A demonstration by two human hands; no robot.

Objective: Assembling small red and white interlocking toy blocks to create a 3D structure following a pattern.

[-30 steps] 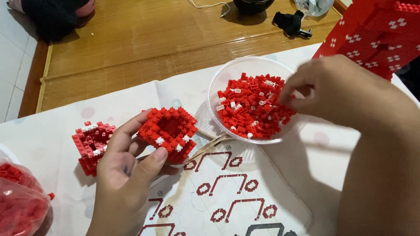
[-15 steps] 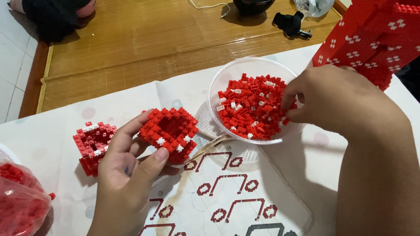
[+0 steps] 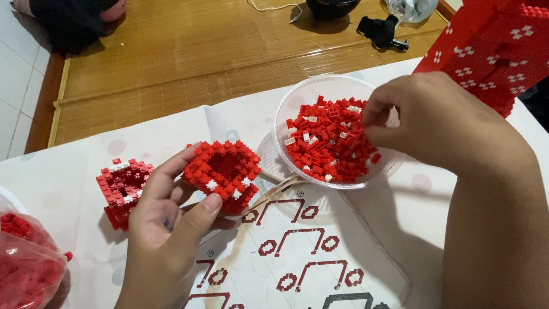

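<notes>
Woven bamboo mat (image 3: 189,57) on white tiled floor (image 3: 20,80).

bamboo mat (image 3: 171,51) — far side; red brick tower (image 3: 492,51) | plastic bag (image 3: 26,260)

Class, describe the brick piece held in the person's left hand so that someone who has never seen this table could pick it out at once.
Start at the clear plastic bowl of loose red and white bricks. Just left of it, the left hand grips a hollow red brick ring with a few white studs. Unlike the similar red assembly lying on the paper further left, this one is lifted and held between thumb and fingers.
</notes>
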